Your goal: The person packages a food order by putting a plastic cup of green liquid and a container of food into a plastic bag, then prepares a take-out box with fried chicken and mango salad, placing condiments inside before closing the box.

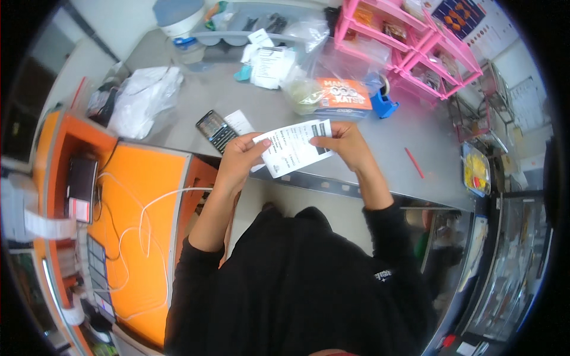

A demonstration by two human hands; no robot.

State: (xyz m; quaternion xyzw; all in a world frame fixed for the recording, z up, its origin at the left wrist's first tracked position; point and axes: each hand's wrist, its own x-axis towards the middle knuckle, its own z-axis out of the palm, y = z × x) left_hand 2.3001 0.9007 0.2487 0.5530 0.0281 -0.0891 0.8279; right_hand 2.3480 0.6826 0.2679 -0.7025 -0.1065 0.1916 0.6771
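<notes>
A printed white paper slip [291, 155], like a receipt, is stretched between my two hands above the counter's near edge. My left hand [240, 157] pinches its left end with the thumb on top. At the opposite end, my right hand [350, 145] grips the slip's upper right corner, thumb over a dark printed block. Just beyond my left hand lies a black handheld device [217, 132] with rows of small keys or icons; I cannot tell if it is a phone or a calculator. Another white slip [238, 122] lies beside it, partly hidden.
The grey metal counter [409, 133] carries a red pen-like stick [414, 163], a blue tape dispenser [386, 104], an orange box [344, 95], plastic bags [145, 98] and crumpled receipts [272, 66]. Pink shelves [409, 47] stand at the back right. White cables [142, 222] cross the orange surface at left.
</notes>
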